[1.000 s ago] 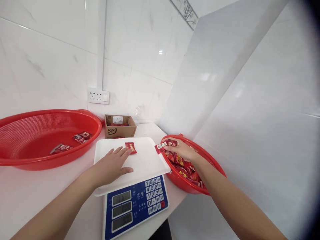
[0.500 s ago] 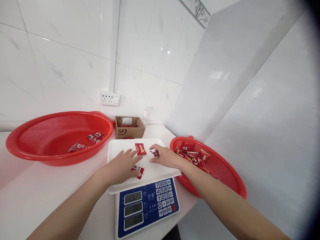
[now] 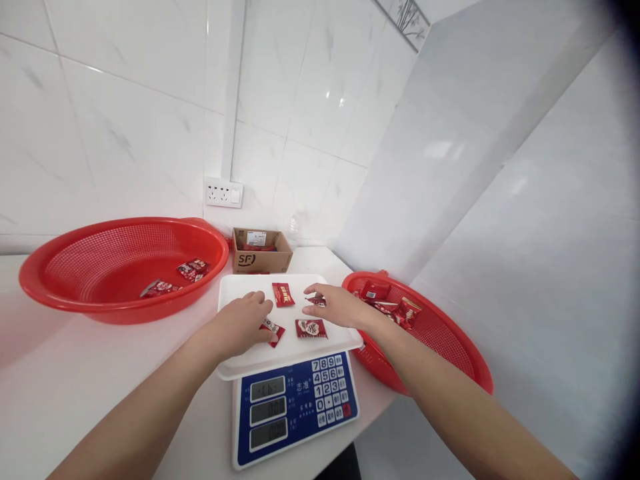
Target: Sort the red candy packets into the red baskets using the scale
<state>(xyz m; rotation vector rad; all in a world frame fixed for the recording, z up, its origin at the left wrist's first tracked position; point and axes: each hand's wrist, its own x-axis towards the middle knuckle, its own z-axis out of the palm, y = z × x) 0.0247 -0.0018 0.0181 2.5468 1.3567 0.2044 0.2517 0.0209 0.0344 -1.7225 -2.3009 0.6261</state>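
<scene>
A white scale pan [image 3: 240, 283] bears several small red snack packets. My left hand [image 3: 245, 323] is over its left side, fingers curled and thumb against a red-and-white packet [image 3: 275, 332] near the front. On the right, my right hand [image 3: 340, 305] has its thumb and fingers around another small packet [image 3: 316, 301], partly hidden by them. Between the hands, a red packet with yellow lettering [image 3: 283, 295] lies toward the back. Closer to me is a red packet with a pale print [image 3: 311, 328], lying flat and touched by neither hand.
The scale's blue panel [image 3: 300, 407] with display and keys faces me. A red basket [image 3: 85, 308] with a few packets stands left, another red basket [image 3: 450, 333] with several packets right. Behind the pan sits a cardboard box [image 3: 260, 263], below a wall socket [image 3: 223, 193].
A packet with pale print now lies on the pan between my hands. My left fingers have curled in from being spread. The right hand stays around a packet, slightly farther right.
</scene>
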